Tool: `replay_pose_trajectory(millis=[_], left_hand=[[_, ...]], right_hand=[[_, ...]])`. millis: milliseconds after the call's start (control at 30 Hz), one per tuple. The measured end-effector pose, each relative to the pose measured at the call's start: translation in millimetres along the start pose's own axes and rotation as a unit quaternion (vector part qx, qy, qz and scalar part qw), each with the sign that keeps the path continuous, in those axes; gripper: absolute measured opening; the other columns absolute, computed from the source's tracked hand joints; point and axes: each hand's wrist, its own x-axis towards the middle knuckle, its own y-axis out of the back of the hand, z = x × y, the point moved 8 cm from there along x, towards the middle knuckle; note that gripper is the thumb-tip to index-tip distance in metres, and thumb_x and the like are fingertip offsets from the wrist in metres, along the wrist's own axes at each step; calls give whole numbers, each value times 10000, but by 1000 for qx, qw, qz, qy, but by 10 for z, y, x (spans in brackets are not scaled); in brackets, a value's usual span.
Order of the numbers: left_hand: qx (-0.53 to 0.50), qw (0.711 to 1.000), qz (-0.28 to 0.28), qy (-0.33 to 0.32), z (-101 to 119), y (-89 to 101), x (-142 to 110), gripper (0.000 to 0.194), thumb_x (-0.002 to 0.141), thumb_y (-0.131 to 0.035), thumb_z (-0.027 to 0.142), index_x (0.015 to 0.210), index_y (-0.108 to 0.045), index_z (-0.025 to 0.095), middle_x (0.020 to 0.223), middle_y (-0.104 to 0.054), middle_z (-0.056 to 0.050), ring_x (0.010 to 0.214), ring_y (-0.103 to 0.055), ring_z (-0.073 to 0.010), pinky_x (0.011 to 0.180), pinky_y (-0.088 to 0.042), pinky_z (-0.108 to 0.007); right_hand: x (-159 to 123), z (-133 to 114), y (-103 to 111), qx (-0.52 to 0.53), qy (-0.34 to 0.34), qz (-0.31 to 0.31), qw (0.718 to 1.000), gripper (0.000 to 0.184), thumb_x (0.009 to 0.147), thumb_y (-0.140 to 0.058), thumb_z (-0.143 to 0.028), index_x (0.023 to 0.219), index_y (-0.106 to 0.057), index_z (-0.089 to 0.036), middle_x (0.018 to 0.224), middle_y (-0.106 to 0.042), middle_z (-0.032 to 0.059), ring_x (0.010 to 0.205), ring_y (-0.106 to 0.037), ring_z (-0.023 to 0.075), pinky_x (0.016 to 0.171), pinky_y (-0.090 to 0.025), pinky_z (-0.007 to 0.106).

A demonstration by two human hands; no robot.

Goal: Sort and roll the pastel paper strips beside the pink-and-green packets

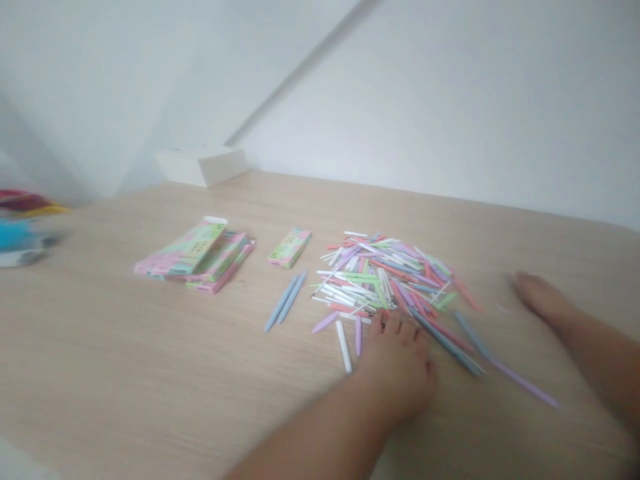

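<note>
My left hand (400,363) lies palm down at the front edge of a loose pile of slim pastel sticks (385,273), which look like pens or pen parts. Its fingers are spread a little, and their tips touch the nearest sticks. To the right of the pile, my right hand (540,293) rests low over the table; blur and its angle hide the fingers. Between the hands lie a blue stick (473,335) and a purple stick (527,383), end to end. Two blue pens (286,301) lie side by side left of the pile.
A small pastel box (290,248) lies behind the blue pens. Farther left, several similar boxes (200,253) are stacked loosely on the wooden table (150,360). A white box (203,165) stands near the wall. Blurred coloured items (20,230) sit at the left edge.
</note>
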Motion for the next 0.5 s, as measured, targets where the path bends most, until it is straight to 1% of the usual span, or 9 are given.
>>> replay_pose_trajectory(millis=[33, 67, 133, 200, 233, 267, 333, 400, 500], left_hand=[[-2, 1000, -2, 2, -1, -1, 0, 566, 1029, -313, 453, 1450, -555, 163, 1550, -509, -131, 1501, -339, -342, 1251, -240, -599], [-4, 1000, -3, 3, -3, 0, -1, 566, 1029, -313, 454, 1449, -556, 161, 1549, -510, -132, 1501, -339, -342, 1250, -241, -601], [-8, 1000, -2, 5, -4, 8, -5, 560, 1030, -315, 453, 1433, -568, 158, 1541, -518, -137, 1497, -343, -343, 1249, -241, -604], [-12, 1000, 0, 7, -6, 19, -12, 551, 1030, -322, 449, 1428, -571, 162, 1530, -527, -137, 1491, -352, -342, 1250, -237, -604], [-14, 1000, 1, 9, -10, 24, -16, 555, 1027, -333, 449, 1454, -549, 168, 1537, -520, -136, 1491, -353, -341, 1251, -236, -602], [-18, 1000, 4, 11, -14, 30, -21, 570, 1023, -347, 453, 1496, -507, 179, 1555, -501, -131, 1493, -352, -339, 1254, -234, -598], [-28, 999, 9, 16, -24, 40, -30, 626, 1017, -368, 466, 1588, -384, 209, 1608, -441, -116, 1500, -346, -337, 1257, -236, -592], [-35, 999, 13, 19, -29, 45, -38, 666, 1016, -373, 473, 1636, -283, 248, 1652, -380, -98, 1510, -335, -334, 1259, -236, -590], [-37, 999, 17, 25, -34, 42, -46, 681, 1021, -365, 492, 1655, -229, 285, 1673, -341, -97, 1527, -314, -333, 1258, -233, -595]], right_hand=[[30, 19, -95, 0, -12, -16, 1000, 662, 696, -435, -896, 1005, -703, -375, 1287, -685, 240, 1383, -501, 508, 1195, -269, 704], [71, -19, -225, 5, -12, -37, 999, 663, 690, -453, -887, 1014, -708, -368, 1312, -683, 225, 1396, -495, 493, 1220, -274, 659], [174, -220, -545, 19, 1, -77, 997, 695, 712, -472, -860, 1064, -721, -315, 1386, -651, 230, 1426, -469, 480, 1237, -288, 605], [282, -531, -878, 34, 20, -107, 994, 731, 792, -414, -823, 1144, -712, -256, 1459, -604, 229, 1455, -450, 445, 1238, -296, 582], [327, -713, -1043, 43, 32, -123, 991, 737, 828, -398, -799, 1177, -706, -227, 1464, -603, 230, 1456, -459, 425, 1234, -311, 569], [364, -899, -1194, 50, 44, -135, 989, 736, 853, -388, -779, 1183, -704, -202, 1438, -623, 235, 1440, -485, 412, 1222, -331, 563], [406, -1264, -1466, 65, 69, -167, 981, 711, 893, -390, -752, 1191, -704, -187, 1379, -674, 210, 1387, -548, 383, 1197, -372, 547], [415, -1578, -1667, 76, 89, -197, 973, 675, 913, -412, -738, 1209, -707, -207, 1342, -711, 163, 1355, -577, 371, 1185, -380, 563], [381, -1943, -1848, 91, 126, -241, 958, 615, 901, -509, -717, 1214, -730, -236, 1316, -734, 126, 1333, -592, 372, 1192, -361, 572]])
